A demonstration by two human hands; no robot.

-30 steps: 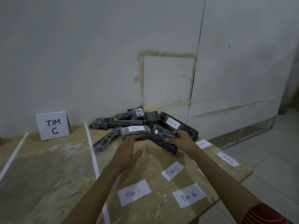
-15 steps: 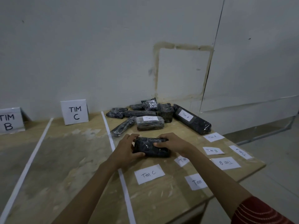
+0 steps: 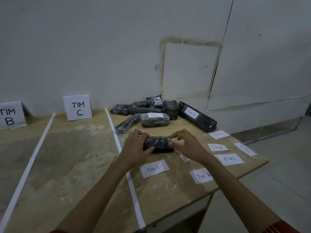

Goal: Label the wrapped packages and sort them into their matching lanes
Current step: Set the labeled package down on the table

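A small black wrapped package (image 3: 158, 144) lies on the wooden table just right of the white lane tape (image 3: 117, 142). My left hand (image 3: 137, 147) grips its left end. My right hand (image 3: 186, 146) pinches its right end with thumb and fingertips. Behind it lies a pile of black wrapped packages (image 3: 151, 109); one carries a "Tim C" label (image 3: 155, 115), and a long one carries "Tim A" (image 3: 191, 113). Loose paper labels lie near me: "Tim C" (image 3: 154, 168), "Tim B" (image 3: 202, 176), another "Tim B" (image 3: 218, 147). Standing lane signs read "TIM C" (image 3: 77, 107) and "TIM B" (image 3: 10, 115).
A second white tape line (image 3: 32, 158) separates the B and C lanes. More labels lie at the table's right edge (image 3: 255, 163), beyond which the floor drops away. A white wall runs behind the table.
The package went from the pile's edge, in my right hand, to the table in front of me. Both hands now hold its ends. The view has shifted left, showing the TIM B sign.
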